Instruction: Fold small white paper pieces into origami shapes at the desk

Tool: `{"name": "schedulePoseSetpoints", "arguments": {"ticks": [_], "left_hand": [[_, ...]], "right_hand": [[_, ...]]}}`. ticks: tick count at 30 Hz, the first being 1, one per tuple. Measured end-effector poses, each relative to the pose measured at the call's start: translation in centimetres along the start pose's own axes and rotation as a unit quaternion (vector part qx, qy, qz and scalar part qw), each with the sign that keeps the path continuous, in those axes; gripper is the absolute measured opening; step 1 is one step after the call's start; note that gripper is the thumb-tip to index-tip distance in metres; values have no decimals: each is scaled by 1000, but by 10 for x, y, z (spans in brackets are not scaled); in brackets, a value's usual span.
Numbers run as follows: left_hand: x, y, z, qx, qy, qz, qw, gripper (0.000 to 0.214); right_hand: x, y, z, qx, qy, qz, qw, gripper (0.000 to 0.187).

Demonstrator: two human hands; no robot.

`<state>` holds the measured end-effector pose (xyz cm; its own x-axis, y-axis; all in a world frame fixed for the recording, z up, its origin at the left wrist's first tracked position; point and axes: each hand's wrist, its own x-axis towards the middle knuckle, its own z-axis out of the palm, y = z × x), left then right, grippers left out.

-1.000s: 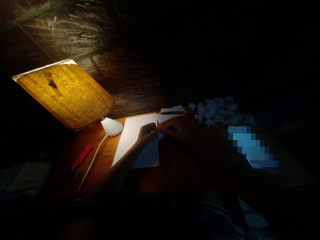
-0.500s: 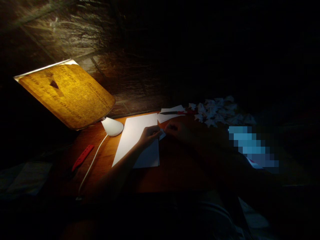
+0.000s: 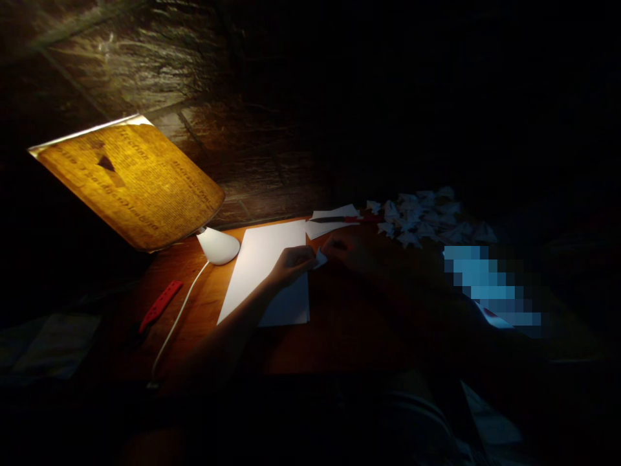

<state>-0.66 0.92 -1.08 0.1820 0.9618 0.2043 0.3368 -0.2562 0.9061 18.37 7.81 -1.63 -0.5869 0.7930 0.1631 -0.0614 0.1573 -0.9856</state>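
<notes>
A small folded piece of white paper (image 3: 320, 259) is between my two hands, over the right edge of a stack of white sheets (image 3: 262, 249). My left hand (image 3: 293, 264) pinches it from the left, fingers curled. From the right, my right hand (image 3: 343, 251) is closed at the paper's upper right edge; shadow hides part of its fingers. Behind the hands, smaller cut sheets (image 3: 334, 228) lie with a knife (image 3: 334, 220) across them, its red handle to the right. A pile of folded paper pieces (image 3: 422, 215) sits at the back right.
On the left stands a lit lamp with a printed shade (image 3: 130, 184) and white base (image 3: 218, 247). Its white cord (image 3: 180, 317) runs forward past a red-handled tool (image 3: 162, 304). A glowing, blurred-out screen (image 3: 485, 285) lies at right. A stone wall (image 3: 160, 65) rises behind.
Both hands have shifted slightly to the right with the small folded paper between them. The lamp, sheets, knife and pile stay where they were.
</notes>
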Motion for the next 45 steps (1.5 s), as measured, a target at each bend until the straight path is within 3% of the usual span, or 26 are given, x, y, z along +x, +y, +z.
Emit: {"name": "schedulePoseSetpoints", "arguments": {"ticks": [6,14,26,33,41,45], "left_hand": [[-1,-4,-2,26,-55,4,998,45],[-1,-4,-1,-17,-28,0,999,46],[3,-5,-3,-99,13,-10,995,36],[4,-14,-3,-148,66,-3,987,36],[2,-15,-1,-148,21,-7,989,61],[2,-10,1,-89,15,-46,995,55]], "right_hand": [[0,-2,-1,-45,-37,-9,998,17],[6,6,-3,-61,38,-40,997,21],[5,5,-2,-56,57,-25,997,25],[5,5,-3,-19,6,-9,1000,34],[4,10,-2,-59,-14,-8,998,33],[3,6,-2,-77,-31,-11,997,34]]}}
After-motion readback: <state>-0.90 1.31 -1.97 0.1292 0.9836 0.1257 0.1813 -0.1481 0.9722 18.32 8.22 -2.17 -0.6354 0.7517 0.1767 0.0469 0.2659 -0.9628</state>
